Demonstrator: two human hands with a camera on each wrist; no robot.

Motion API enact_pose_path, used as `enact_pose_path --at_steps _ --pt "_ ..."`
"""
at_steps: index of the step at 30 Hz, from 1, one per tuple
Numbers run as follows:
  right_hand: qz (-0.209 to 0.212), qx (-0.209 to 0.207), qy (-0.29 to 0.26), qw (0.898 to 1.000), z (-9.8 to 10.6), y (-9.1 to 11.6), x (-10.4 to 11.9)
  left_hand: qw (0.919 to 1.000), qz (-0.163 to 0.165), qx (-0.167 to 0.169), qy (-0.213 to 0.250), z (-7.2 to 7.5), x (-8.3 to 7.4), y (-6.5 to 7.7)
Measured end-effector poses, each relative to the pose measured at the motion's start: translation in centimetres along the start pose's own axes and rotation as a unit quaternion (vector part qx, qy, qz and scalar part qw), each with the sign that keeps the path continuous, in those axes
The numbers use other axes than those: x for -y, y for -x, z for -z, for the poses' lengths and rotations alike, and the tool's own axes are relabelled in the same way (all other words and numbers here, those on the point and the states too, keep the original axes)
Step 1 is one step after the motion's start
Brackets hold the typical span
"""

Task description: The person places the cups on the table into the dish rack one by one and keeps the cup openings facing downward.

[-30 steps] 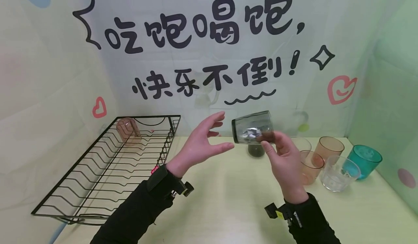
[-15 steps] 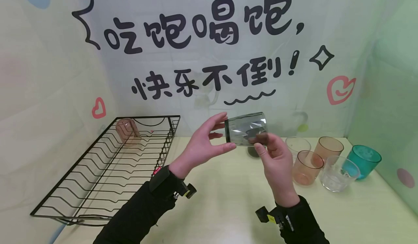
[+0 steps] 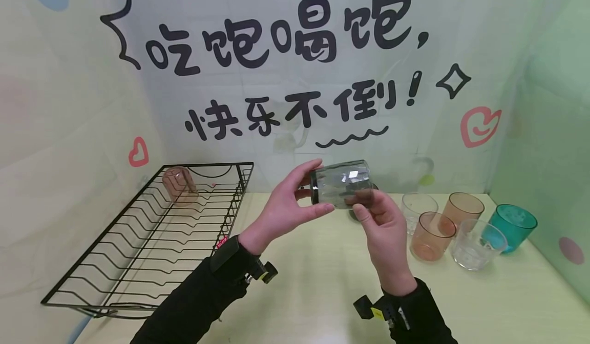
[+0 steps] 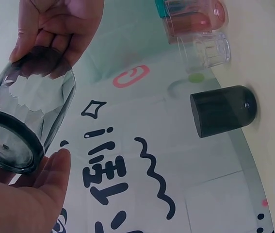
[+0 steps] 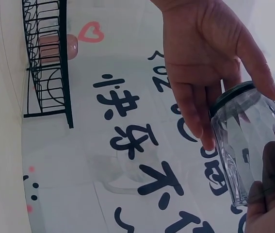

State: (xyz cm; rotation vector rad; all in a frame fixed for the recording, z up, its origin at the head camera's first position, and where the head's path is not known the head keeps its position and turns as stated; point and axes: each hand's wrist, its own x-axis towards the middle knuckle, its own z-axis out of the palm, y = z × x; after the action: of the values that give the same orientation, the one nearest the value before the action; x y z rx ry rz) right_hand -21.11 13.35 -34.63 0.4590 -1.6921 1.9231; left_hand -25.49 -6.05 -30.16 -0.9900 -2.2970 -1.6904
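Over on the left we have the black wire dish rack (image 3: pixel 207 164), with a pink see-through glass (image 3: pixel 177 180) at its far end. Next comes the left hand (image 3: pixel 283 200), thumb and fingers spread about the base of a smoky grey glass tumbler (image 3: pixel 341 180); whether they grip, I can't tell! That tumbler lies sideways in mid-air over the pale table (image 3: pixel 318 287), and the right hand (image 3: pixel 384 236) pinches its mouth end. Beyond stands a dark, near-black cup (image 4: pixel 224 111); further right, two clear glasses (image 3: pixel 475 257), two orange see-through tumblers (image 3: pixel 428 244) and a teal one (image 3: pixel 518 223). Danger here? Smooth walls could slip if the right hand eases off before the left is firm, and a drop might chip glass. For reading: a red tag (image 3: pixel 222 242) on the rack, too small to make out, and bold black characters (image 3: pixel 318 29) across the far wall (image 3: pixel 461 26): 吃饱喝饱, 快乐不倒!
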Motion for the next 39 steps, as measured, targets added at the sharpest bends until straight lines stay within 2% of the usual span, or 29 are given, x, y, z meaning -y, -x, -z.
enact_pose_path --at_steps 8,15,21,25,31,39 --pt "-0.001 -0.006 -0.004 1.000 -0.2 0.2 0.1 0.9995 -0.015 -0.010 0.027 -0.3 -0.2 0.1" --pt "0.004 0.000 -0.016 1.000 -0.3 0.2 0.1 0.9990 -0.026 -0.035 0.005 -0.3 -0.5 0.4" --pt "0.015 0.010 -0.018 1.000 -0.2 0.2 0.1 0.9989 -0.025 -0.040 -0.006 -0.1 -0.7 0.4" --pt "0.025 0.017 -0.024 0.999 0.0 0.1 0.0 0.9988 -0.023 -0.042 -0.013 0.1 -0.8 0.4" --pt "0.015 0.013 -0.027 0.999 0.5 0.0 -0.2 0.9984 -0.027 -0.048 -0.015 0.7 -0.9 0.5" --pt "0.022 0.036 -0.038 0.998 1.2 -0.2 -0.3 0.9984 -0.018 -0.053 0.002 1.5 -1.0 0.5"
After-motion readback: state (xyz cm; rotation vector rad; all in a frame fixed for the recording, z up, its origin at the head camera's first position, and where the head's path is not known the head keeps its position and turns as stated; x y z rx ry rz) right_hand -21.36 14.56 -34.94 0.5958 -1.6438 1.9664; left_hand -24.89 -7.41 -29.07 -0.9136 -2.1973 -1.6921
